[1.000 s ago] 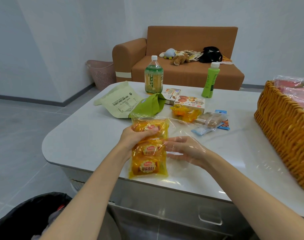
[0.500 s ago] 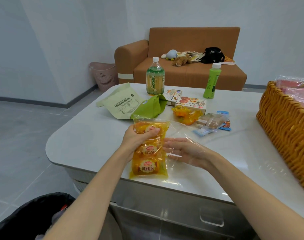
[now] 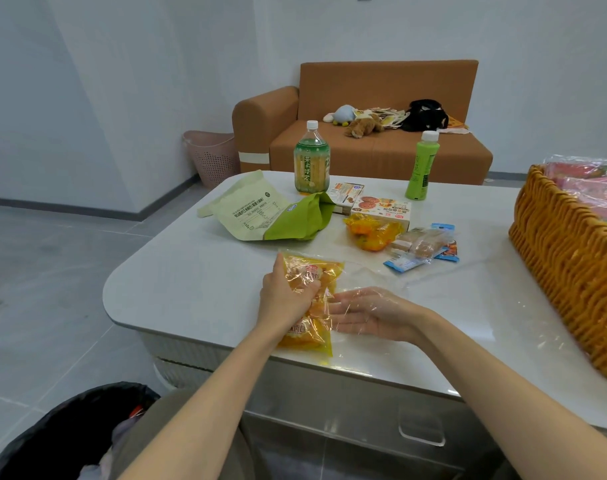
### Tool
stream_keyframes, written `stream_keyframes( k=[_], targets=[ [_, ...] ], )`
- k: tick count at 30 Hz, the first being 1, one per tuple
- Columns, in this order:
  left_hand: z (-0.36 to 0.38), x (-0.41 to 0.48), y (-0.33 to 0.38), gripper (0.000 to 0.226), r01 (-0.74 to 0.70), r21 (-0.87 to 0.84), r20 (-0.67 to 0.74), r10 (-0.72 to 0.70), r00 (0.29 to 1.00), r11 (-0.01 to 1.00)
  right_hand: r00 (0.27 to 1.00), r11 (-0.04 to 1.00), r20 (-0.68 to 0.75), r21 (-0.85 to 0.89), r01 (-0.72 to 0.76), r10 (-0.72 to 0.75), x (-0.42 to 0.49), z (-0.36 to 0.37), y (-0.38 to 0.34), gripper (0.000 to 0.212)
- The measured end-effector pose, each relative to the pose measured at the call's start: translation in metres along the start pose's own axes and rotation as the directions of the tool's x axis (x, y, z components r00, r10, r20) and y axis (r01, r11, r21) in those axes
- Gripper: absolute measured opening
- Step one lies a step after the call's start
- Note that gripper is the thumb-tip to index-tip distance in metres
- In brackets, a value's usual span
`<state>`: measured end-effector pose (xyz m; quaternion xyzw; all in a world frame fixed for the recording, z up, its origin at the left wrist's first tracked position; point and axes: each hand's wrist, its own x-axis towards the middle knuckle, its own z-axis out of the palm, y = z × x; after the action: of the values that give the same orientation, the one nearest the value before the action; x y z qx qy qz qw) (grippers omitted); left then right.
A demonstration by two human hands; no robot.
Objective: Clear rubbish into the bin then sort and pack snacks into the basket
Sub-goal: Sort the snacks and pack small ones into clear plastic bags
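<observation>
Curled fingers of the left hand [image 3: 288, 299] grip the stack of yellow bread packets [image 3: 307, 336] through clear plastic wrap [image 3: 360, 275], while the right hand [image 3: 371, 315] lies flat just beside them, its fingers straight under the film. Packets and hands sit at the table's [image 3: 191, 289] front edge, near its left corner. Well apart, the wicker basket [image 3: 572, 265] stands at the right edge, and the black-lined bin [image 3: 52, 441] sits on the floor below the left corner.
</observation>
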<state>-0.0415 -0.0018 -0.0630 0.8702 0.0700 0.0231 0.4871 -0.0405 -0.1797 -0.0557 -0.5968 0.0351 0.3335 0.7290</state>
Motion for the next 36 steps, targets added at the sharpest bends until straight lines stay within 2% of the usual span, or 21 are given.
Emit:
stream_keyframes(
  k=[3,6,9,12,15,23,26,29,31,33,36],
  targets=[
    [0.001,-0.001,-0.002,0.088,-0.028,0.11,-0.002,0.029,1.0,0.994,1.0,0.999,0.021,0.04,-0.012,0.011,0.001,0.001,0.003,0.03],
    [0.0,-0.004,-0.003,0.07,-0.113,0.27,0.011,0.114,0.993,0.956,0.997,0.999,0.08,0.043,-0.006,0.002,-0.002,-0.002,0.002,0.035],
    [-0.004,-0.005,-0.004,0.051,-0.27,0.484,0.034,0.29,0.956,0.833,1.0,0.999,-0.019,0.036,0.023,-0.022,-0.001,-0.007,0.001,0.039],
    [-0.004,-0.004,-0.006,0.047,-0.391,0.593,0.107,0.413,0.904,0.703,0.994,0.997,-0.103,0.07,0.034,-0.027,0.0,-0.011,0.001,0.041],
    [0.002,-0.005,-0.009,0.047,-0.418,0.605,0.17,0.402,0.899,0.678,0.994,0.995,-0.111,0.092,0.022,-0.011,0.002,-0.009,0.001,0.043],
    [0.003,-0.001,-0.009,0.049,-0.4,0.677,0.233,0.336,0.913,0.618,0.982,0.988,-0.187,0.148,0.038,-0.01,0.007,-0.008,-0.004,0.054],
    [0.002,-0.001,-0.006,0.049,-0.391,0.702,0.256,0.302,0.918,0.595,0.952,0.987,-0.305,0.15,0.062,-0.014,-0.001,-0.014,-0.008,0.044],
    [0.002,-0.001,0.001,0.048,-0.386,0.72,0.259,0.292,0.921,0.577,0.879,0.984,-0.477,0.14,0.108,-0.028,-0.012,-0.025,-0.01,0.031],
    [0.006,-0.001,0.008,0.046,-0.362,0.652,0.231,0.281,0.932,0.666,0.842,0.99,-0.538,0.101,0.103,-0.033,-0.019,-0.028,-0.011,0.029],
    [0.013,-0.003,0.011,0.048,-0.326,0.611,0.217,0.244,0.945,0.721,0.847,0.998,-0.529,-0.002,0.064,-0.055,-0.025,-0.027,-0.011,0.035],
    [0.024,-0.005,0.008,0.053,-0.332,0.724,0.242,0.229,0.943,0.604,0.853,0.981,-0.508,-0.194,0.024,-0.122,-0.027,-0.024,-0.005,0.033]
  ],
)
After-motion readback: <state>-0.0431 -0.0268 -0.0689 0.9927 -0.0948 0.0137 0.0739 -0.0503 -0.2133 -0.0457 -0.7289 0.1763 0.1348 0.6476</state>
